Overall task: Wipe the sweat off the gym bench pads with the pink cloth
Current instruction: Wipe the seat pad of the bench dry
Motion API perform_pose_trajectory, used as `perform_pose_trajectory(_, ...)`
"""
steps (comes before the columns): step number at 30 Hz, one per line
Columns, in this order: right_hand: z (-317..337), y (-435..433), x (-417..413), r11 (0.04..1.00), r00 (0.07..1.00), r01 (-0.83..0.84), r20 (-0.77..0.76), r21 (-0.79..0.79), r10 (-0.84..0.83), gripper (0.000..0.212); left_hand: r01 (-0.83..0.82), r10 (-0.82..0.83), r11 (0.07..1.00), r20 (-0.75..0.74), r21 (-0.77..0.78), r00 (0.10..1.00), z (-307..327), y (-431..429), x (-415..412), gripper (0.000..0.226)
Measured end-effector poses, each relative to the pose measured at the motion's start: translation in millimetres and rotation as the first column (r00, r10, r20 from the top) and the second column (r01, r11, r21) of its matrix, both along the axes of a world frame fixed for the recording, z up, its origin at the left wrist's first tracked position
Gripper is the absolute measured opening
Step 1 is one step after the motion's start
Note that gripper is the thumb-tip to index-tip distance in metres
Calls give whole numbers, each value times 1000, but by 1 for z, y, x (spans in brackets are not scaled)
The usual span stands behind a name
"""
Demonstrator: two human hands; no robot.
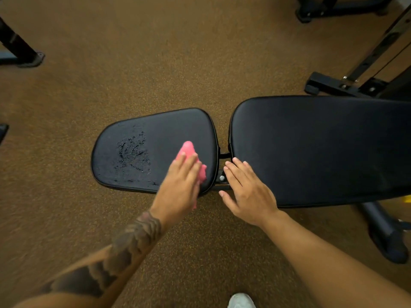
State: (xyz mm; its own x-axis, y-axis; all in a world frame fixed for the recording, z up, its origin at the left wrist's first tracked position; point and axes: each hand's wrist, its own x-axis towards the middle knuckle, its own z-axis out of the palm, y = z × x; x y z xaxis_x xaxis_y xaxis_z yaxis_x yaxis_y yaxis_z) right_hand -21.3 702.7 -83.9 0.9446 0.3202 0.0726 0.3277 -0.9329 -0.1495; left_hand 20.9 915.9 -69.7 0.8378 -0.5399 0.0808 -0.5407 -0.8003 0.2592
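Observation:
A black gym bench lies across the view with a small seat pad (160,130) on the left and a long back pad (322,147) on the right. Sweat droplets (133,152) cover the left half of the seat pad. My left hand (180,185) presses the pink cloth (188,150) flat onto the right part of the seat pad. My right hand (246,192) rests with fingers spread on the near left corner of the back pad, over the gap between the pads, holding nothing.
The floor is brown speckled rubber. Black machine frames stand at the far right (355,78), top right (322,10) and far left (20,50). The bench's leg (387,232) reaches toward me at the right. A white shoe (241,301) shows at the bottom edge.

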Motion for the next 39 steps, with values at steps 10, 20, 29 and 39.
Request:
perform_pose_trajectory(10, -1, 2, 2, 999, 999, 48, 25, -25, -47, 60, 6, -5, 1000, -47, 20, 999, -4, -23, 99, 48)
perform_pose_trajectory(20, -1, 3, 2, 999, 999, 35, 28, -28, -34, 59, -172, 170, 982, -34, -73, 985, -4, 43, 16, 46)
perform_pose_trajectory(29, -1, 4, 2, 995, 999, 37, 41, -87, -34, 59, 149, -149, 989, 52, 3, 987, -3, -43, 59, 45)
perform_pose_trajectory(39, -2, 4, 2, 997, 999, 42, 38, -70, -39, 59, -199, 199, 980, -71, 6, 977, -7, 48, 77, 56)
